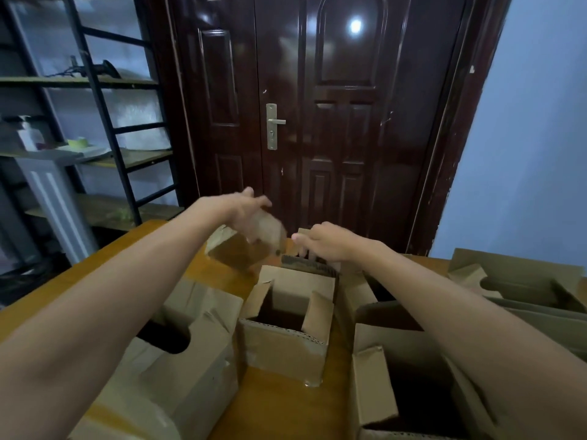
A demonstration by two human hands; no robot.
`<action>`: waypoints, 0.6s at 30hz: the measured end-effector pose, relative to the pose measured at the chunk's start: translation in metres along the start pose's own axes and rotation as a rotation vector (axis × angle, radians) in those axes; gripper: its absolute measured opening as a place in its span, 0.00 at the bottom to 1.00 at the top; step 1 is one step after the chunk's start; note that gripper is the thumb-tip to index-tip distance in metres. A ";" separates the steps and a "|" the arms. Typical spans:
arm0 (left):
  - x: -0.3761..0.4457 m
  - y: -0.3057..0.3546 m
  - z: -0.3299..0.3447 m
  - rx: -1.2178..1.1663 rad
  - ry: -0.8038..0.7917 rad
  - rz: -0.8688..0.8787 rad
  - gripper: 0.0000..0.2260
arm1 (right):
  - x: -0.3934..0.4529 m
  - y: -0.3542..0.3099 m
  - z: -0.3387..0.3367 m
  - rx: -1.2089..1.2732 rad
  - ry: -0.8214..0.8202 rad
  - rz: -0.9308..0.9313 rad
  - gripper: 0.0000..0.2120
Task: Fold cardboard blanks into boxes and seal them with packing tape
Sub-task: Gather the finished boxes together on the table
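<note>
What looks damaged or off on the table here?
The near-left box has creased, crumpled top flaps and a dented wall. The small box under the left hand sits tilted and blurred. Other open boxes, such as the middle one, look sound.

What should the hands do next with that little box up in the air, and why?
Probably set the small box down on the table. The left hand holds it tilted and blurred above the far table edge, while the right hand reaches beside it, over a stack of flat cardboard. Open boxes already stand nearby, so a bare patch looks like the likely spot.
</note>
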State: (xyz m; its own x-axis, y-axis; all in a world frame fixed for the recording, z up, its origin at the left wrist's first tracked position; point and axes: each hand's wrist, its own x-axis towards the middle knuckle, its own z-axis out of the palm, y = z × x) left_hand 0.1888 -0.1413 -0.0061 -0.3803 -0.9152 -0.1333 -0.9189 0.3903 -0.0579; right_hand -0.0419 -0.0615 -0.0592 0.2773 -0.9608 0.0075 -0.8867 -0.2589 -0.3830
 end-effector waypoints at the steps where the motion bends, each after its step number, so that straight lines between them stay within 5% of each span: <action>1: -0.007 -0.007 -0.011 -0.030 0.021 -0.027 0.51 | 0.001 -0.002 -0.002 0.006 0.051 -0.004 0.27; 6: -0.048 -0.048 -0.044 -0.241 0.096 -0.111 0.47 | 0.021 -0.019 -0.015 0.034 0.340 -0.013 0.17; 9: -0.076 -0.066 -0.035 -0.664 0.057 -0.053 0.33 | 0.032 -0.039 -0.024 0.354 0.275 0.002 0.33; 12: -0.092 -0.082 -0.009 -0.949 0.014 0.008 0.30 | 0.039 -0.053 -0.023 0.443 0.189 -0.046 0.31; 16: -0.096 -0.095 0.019 -0.873 -0.045 -0.044 0.35 | 0.042 -0.066 -0.011 0.452 0.263 -0.194 0.22; 18: -0.097 -0.098 0.025 -0.769 -0.085 -0.082 0.44 | 0.039 -0.080 -0.007 0.255 0.261 -0.212 0.21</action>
State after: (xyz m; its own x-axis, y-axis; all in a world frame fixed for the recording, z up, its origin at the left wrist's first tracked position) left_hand 0.3181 -0.0878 -0.0123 -0.3268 -0.9153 -0.2355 -0.7703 0.1135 0.6276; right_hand 0.0373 -0.0792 -0.0216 0.3113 -0.8904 0.3320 -0.6912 -0.4519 -0.5639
